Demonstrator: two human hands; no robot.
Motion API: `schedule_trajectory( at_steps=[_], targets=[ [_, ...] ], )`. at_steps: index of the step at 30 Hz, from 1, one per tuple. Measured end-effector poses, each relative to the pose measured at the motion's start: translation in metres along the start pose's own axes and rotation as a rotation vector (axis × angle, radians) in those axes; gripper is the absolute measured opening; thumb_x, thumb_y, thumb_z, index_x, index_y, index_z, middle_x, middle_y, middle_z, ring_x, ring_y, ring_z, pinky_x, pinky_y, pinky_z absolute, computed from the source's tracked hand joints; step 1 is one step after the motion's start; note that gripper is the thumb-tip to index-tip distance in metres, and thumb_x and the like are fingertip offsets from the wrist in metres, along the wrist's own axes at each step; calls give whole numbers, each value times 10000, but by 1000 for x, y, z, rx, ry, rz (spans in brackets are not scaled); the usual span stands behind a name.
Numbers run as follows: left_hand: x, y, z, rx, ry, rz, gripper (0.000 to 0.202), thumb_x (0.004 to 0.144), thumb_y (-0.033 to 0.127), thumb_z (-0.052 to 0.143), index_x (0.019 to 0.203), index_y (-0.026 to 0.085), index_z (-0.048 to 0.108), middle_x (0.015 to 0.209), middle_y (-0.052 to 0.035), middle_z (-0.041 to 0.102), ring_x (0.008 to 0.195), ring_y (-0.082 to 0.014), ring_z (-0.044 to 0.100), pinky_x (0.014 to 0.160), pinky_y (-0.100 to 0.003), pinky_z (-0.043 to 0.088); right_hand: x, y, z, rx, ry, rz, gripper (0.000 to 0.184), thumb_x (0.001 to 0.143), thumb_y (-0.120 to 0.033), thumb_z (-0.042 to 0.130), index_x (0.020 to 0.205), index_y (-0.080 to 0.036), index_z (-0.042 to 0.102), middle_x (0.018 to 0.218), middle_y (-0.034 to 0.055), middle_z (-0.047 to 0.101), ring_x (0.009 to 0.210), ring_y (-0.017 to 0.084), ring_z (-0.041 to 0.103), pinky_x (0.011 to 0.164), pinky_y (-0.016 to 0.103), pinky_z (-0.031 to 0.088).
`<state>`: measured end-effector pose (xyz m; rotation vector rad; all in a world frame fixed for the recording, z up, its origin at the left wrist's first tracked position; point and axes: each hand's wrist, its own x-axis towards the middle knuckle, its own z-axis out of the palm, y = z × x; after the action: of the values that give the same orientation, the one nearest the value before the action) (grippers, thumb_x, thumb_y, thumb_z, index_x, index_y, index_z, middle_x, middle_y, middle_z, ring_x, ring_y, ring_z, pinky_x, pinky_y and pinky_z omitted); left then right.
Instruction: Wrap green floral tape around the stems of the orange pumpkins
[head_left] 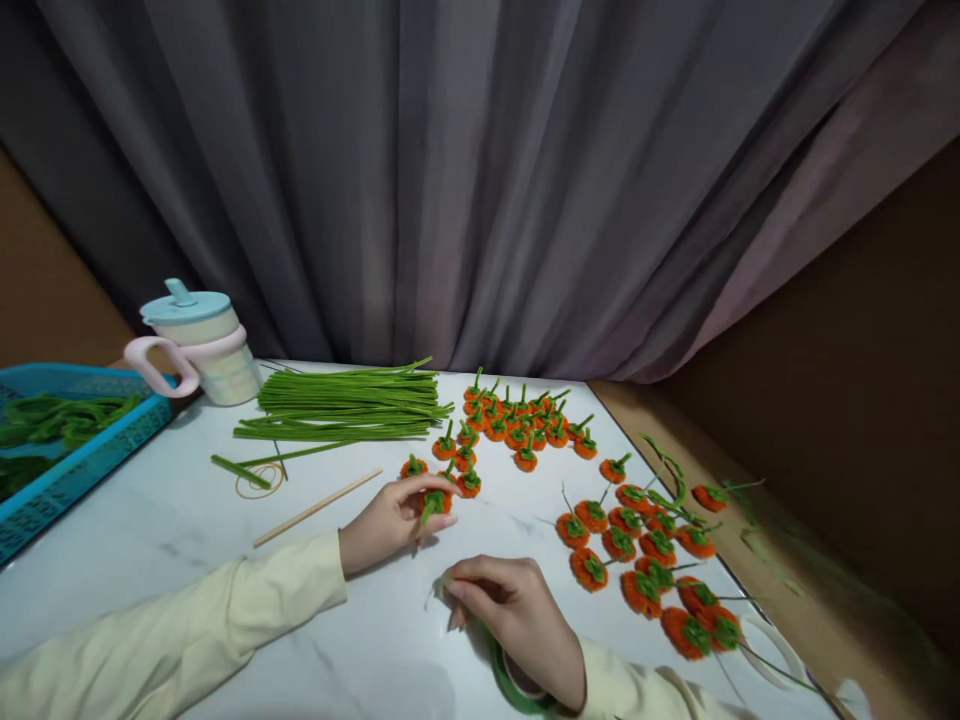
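My left hand has its fingers curled round a small orange pipe-cleaner persimmon with a green stem pointing toward me. Just beyond those fingers, a few more orange persimmons stand on the white table. My right hand is closed in a pinch to the right and nearer to me. A thin pale wisp shows at its fingertips, too small to name. Partly hidden under that hand lies a roll of green tape.
Green pipe cleaners lie bundled at the back, with a wooden stick in front. Persimmons cluster at back and right. A lidded cup and blue basket stand left. A white ring sits near the right edge.
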<state>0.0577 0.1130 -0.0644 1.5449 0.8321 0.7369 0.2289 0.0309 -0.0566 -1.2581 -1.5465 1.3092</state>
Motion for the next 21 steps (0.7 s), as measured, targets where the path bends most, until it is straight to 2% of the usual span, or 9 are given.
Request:
schedule_trajectory(
  at_steps=[2, 4, 11, 14, 18, 21],
  targets=[
    [0, 0, -2, -54, -115, -86, 374, 704, 431, 687, 875, 105, 620, 580, 35, 512, 386, -32, 368, 376, -167, 297, -1, -1, 0, -19, -13, 5, 233, 818, -324, 564, 769, -135, 691, 515, 17, 615, 482, 121, 606, 561, 194, 476],
    [0, 1, -3, -61, -214, -145, 362, 693, 418, 703, 844, 94, 644, 466, 66, 436, 341, -24, 309, 341, -162, 221, -1, -2, 0, -23, -25, 14, 247, 828, -334, 554, 783, -133, 690, 495, 13, 607, 467, 120, 599, 551, 197, 470],
    [0, 3, -6, -136, -249, -140, 399, 748, 389, 662, 1031, 118, 589, 459, 104, 341, 354, -25, 272, 350, -155, 189, 1, -6, -1, 48, -28, 52, 242, 820, -343, 566, 774, -123, 652, 488, -9, 575, 457, 105, 578, 529, 195, 455],
    [-1, 2, -7, -188, -294, -127, 362, 778, 359, 626, 1057, 137, 557, 499, 99, 342, 371, -30, 294, 372, -160, 215, 3, -7, 0, 144, -49, 104, 246, 805, -367, 580, 777, -127, 626, 529, -11, 584, 469, 105, 579, 530, 207, 466],
    [-2, 2, -9, -291, -326, -135, 394, 750, 286, 592, 1111, 132, 552, 581, 50, 440, 453, -69, 432, 445, -190, 334, 0, -8, 7, 227, -20, 121, 263, 785, -397, 602, 809, -135, 602, 679, 11, 633, 436, 69, 530, 498, 208, 452],
    [-2, 4, -9, -432, -386, -172, 460, 711, 306, 536, 1127, 112, 565, 629, 7, 491, 521, -120, 511, 514, -244, 411, -6, -7, 12, 248, 28, 111, 268, 789, -408, 597, 803, -140, 597, 638, -5, 615, 413, 56, 496, 460, 196, 418]
  ],
)
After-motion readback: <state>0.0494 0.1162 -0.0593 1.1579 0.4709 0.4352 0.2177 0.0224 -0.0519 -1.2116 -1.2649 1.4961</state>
